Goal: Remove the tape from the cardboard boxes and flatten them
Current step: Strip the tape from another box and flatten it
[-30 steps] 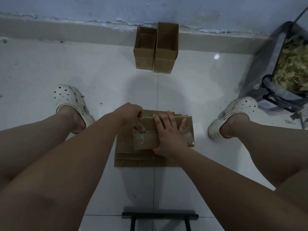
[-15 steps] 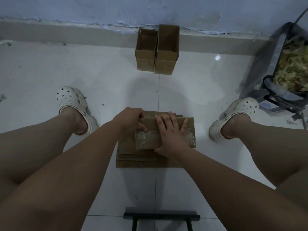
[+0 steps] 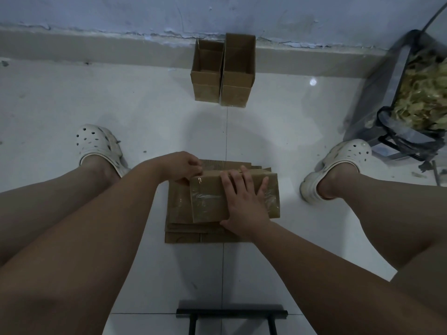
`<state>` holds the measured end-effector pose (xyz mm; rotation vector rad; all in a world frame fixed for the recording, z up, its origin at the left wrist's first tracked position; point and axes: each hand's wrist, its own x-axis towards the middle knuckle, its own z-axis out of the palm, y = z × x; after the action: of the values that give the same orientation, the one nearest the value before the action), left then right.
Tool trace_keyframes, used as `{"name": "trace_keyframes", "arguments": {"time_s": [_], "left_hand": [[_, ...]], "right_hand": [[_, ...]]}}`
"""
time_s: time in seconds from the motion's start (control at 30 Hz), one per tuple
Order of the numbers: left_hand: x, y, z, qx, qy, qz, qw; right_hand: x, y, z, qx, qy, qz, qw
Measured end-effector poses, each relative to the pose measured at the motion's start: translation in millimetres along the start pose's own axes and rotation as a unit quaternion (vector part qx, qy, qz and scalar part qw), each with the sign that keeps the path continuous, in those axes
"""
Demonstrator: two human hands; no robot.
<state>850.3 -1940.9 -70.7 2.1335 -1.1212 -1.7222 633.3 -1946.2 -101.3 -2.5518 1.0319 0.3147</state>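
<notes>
Right hand [image 3: 244,201] presses flat on the taped box [image 3: 208,198]; beside it, left hand [image 3: 181,166] curls at the corner, fingertips hidden, grasp unclear.

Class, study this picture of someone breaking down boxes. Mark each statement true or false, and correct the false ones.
1. The right hand lies flat on the taped box. True.
2. Three open boxes stand by the wall. False: two open boxes stand side by side against the wall.
3. The taped box lies on a stack of flattened cardboard. True.
4. The left hand rests on a knee. False: the left hand grips the taped box's far left corner, fingers curled.
5. The person is barefoot. False: both feet wear white clogs.
</notes>
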Motion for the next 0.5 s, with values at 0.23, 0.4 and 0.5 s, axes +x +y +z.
{"name": "trace_keyframes", "arguments": {"time_s": [0.23, 0.4, 0.5], "left_hand": [[6.3, 5.6, -5.8, 0.111, -0.011, 0.023, 0.994], [9.6, 7.0, -6.5, 0.145, -0.04, 0.02, 0.988], [10.0, 4.3, -4.2, 0.155, -0.055, 0.036, 0.986]], "right_hand": [[-2.0, -0.4, -1.1, -0.007, -0.004, -0.006, 1.0], [-3.5, 1.7, -3.0, -0.027, -0.008, -0.015, 0.999], [-5.9, 1.0, -1.2, -0.033, -0.005, -0.012, 0.999]]}}
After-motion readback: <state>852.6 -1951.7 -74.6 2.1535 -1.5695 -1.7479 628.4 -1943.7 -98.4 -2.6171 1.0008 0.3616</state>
